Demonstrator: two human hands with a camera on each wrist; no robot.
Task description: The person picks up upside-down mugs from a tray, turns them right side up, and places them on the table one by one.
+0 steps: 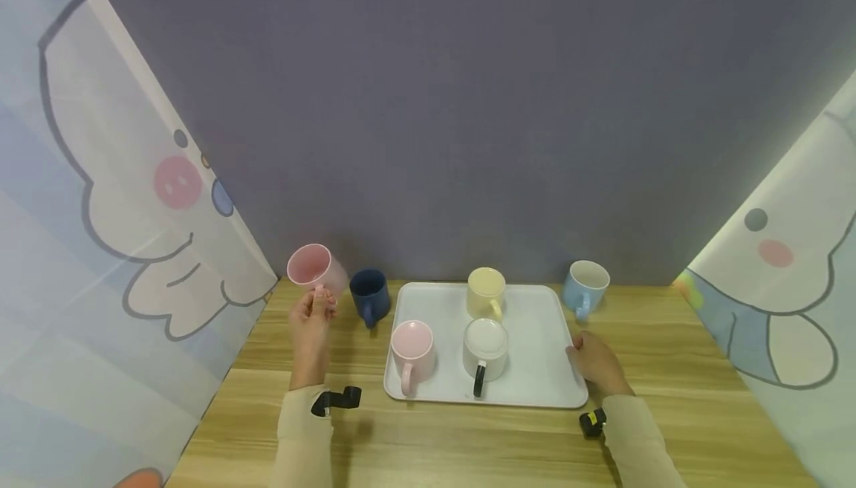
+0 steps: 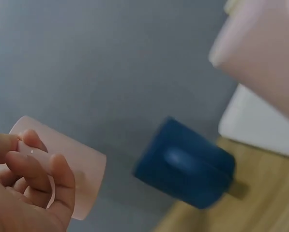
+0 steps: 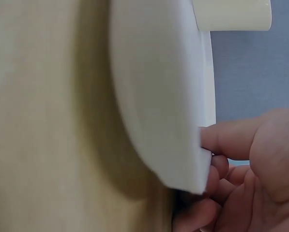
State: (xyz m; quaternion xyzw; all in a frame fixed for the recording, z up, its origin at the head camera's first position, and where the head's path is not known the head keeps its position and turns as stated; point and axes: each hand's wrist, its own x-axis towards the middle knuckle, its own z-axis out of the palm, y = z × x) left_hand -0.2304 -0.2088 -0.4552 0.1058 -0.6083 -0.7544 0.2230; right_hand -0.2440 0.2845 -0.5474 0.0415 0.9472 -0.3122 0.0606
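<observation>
My left hand [image 1: 311, 332] grips the handle of a pink mug [image 1: 332, 278] at the table's back left. This mug is tilted, its mouth facing me. In the left wrist view, curled fingers wrap the handle of that mug [image 2: 88, 169]. My right hand [image 1: 597, 362] pinches the right edge of a white tray [image 1: 542, 339]. Seen from the right wrist, the thumb lies on the tray's rim [image 3: 202, 154] and the fingers curl underneath. Upside down on the tray stand a second pink mug [image 1: 412, 341], a yellow mug [image 1: 486, 284] and a white mug [image 1: 484, 339] with a black handle.
A dark blue mug [image 1: 370, 295] stands upright between the left hand and the tray. Beyond the right hand stands an upright light blue mug [image 1: 584, 289]. A grey panel [image 1: 468, 116] rises behind the wooden table [image 1: 428, 443], with printed curtains [image 1: 120, 198] at both sides.
</observation>
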